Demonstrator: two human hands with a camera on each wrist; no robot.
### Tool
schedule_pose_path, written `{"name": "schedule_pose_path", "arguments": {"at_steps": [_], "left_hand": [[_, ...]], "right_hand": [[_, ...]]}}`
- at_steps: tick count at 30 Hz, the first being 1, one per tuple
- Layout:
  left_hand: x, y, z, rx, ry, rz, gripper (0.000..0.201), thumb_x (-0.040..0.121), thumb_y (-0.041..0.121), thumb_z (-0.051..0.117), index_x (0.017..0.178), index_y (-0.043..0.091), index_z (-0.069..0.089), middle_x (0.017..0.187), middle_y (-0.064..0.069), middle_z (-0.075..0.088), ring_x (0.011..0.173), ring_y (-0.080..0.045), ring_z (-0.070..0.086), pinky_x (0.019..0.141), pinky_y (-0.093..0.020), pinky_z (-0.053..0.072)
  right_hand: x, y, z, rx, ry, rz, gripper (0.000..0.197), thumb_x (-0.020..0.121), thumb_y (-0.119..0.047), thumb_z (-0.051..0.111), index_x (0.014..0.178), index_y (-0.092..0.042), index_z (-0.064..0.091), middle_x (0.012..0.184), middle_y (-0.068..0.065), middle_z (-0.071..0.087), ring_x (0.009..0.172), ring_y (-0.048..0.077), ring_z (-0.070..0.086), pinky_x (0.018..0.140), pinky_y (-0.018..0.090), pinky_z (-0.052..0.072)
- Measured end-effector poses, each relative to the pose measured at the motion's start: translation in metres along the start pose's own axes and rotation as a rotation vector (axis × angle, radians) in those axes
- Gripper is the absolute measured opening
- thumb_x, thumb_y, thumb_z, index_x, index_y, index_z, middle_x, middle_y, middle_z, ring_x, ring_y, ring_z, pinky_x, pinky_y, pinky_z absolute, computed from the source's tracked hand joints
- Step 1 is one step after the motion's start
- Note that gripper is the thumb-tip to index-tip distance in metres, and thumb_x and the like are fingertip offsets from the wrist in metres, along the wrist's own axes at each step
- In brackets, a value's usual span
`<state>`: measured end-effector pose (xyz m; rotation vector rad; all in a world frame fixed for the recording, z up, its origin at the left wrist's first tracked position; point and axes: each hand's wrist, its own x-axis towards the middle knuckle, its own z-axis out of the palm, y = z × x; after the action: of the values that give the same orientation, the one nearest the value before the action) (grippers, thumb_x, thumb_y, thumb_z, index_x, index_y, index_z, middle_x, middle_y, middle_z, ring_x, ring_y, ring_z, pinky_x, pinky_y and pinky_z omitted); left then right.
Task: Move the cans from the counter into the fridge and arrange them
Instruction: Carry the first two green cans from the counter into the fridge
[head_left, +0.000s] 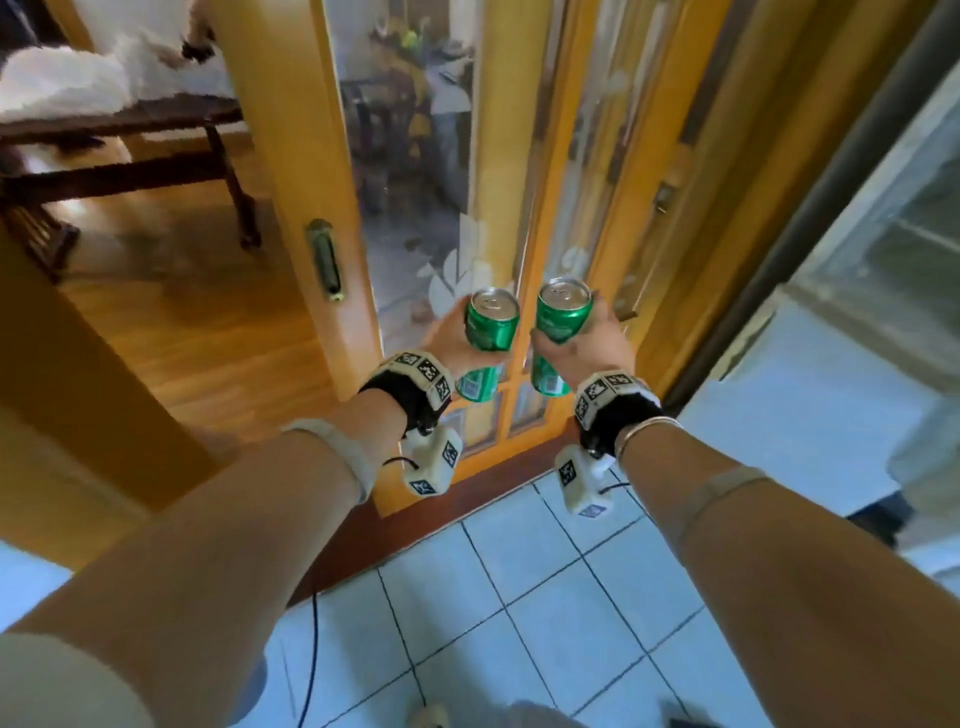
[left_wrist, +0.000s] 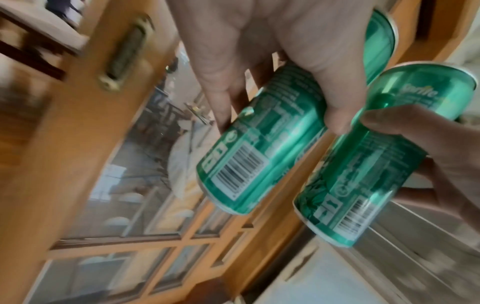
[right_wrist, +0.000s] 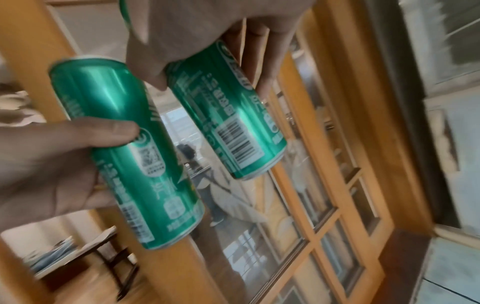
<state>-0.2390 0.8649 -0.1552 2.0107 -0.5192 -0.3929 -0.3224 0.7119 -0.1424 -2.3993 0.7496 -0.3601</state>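
I hold two slim green soda cans upright in front of me, side by side and a little apart. My left hand (head_left: 457, 335) grips the left can (head_left: 491, 332) around its middle. In the left wrist view this can (left_wrist: 257, 148) shows a barcode near its base. My right hand (head_left: 589, 343) grips the right can (head_left: 562, 319) the same way; in the right wrist view that can (right_wrist: 228, 115) sits between thumb and fingers. Both can tops are sealed. At the right edge stands what looks like the fridge (head_left: 883, 223), blurred.
Straight ahead is a wooden sliding door (head_left: 291, 156) with glass panes and a brass recessed handle (head_left: 324, 260). To the left, a wooden floor and a dark bench (head_left: 130, 171). Pale blue floor tiles (head_left: 519, 597) lie below my arms. A black cable (head_left: 313, 649) hangs down.
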Motion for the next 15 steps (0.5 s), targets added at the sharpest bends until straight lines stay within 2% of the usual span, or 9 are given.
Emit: {"name": "schedule_pose_path", "arguments": {"at_steps": [2, 4, 6, 11, 15], "left_hand": [[0.024, 0.010, 0.021, 0.000, -0.041, 0.040, 0.097, 0.037, 0.044, 0.079, 0.125, 0.017, 0.047, 0.117, -0.007, 0.064, 0.109, -0.023, 0.061, 0.101, -0.038, 0.045], [0.045, 0.021, 0.043, 0.055, -0.110, 0.070, 0.085, 0.053, 0.035, 0.084, 0.127, 0.016, 0.046, 0.120, -0.006, 0.063, 0.110, -0.022, 0.059, 0.098, -0.030, 0.044], [0.070, 0.031, 0.068, 0.096, -0.154, 0.119, 0.077, 0.064, 0.026, 0.083, 0.129, 0.016, 0.045, 0.122, -0.004, 0.062, 0.110, -0.019, 0.058, 0.095, -0.027, 0.043], [0.125, 0.058, 0.136, 0.068, -0.270, 0.152, 0.079, 0.063, 0.023, 0.083, 0.131, 0.021, 0.043, 0.124, -0.004, 0.061, 0.115, -0.022, 0.057, 0.102, -0.038, 0.044], [0.175, 0.092, 0.189, 0.094, -0.340, 0.208, 0.079, 0.064, 0.023, 0.083, 0.132, 0.020, 0.043, 0.123, -0.005, 0.062, 0.114, -0.023, 0.058, 0.101, -0.037, 0.045]], "right_hand": [[0.009, 0.016, -0.013, 0.014, 0.070, 0.051, 0.084, 0.073, -0.053, 0.068, 0.136, -0.014, 0.029, 0.125, 0.008, 0.054, 0.111, 0.030, 0.057, 0.090, 0.038, 0.049], [0.021, 0.036, -0.024, 0.014, 0.136, 0.110, 0.082, 0.071, -0.052, 0.069, 0.134, -0.015, 0.032, 0.124, 0.006, 0.055, 0.110, 0.029, 0.058, 0.090, 0.039, 0.049], [0.034, 0.059, -0.035, 0.014, 0.192, 0.162, 0.079, 0.067, -0.053, 0.070, 0.129, -0.016, 0.036, 0.119, 0.005, 0.058, 0.107, 0.028, 0.058, 0.089, 0.039, 0.050], [0.073, 0.118, -0.066, -0.009, 0.296, 0.275, 0.064, 0.069, -0.049, 0.072, 0.116, -0.017, 0.042, 0.114, 0.004, 0.060, 0.102, 0.025, 0.059, 0.080, 0.029, 0.042], [0.121, 0.165, -0.090, -0.002, 0.366, 0.343, 0.065, 0.065, -0.054, 0.072, 0.112, -0.021, 0.043, 0.109, 0.001, 0.062, 0.098, 0.024, 0.062, 0.084, 0.037, 0.050]]}}
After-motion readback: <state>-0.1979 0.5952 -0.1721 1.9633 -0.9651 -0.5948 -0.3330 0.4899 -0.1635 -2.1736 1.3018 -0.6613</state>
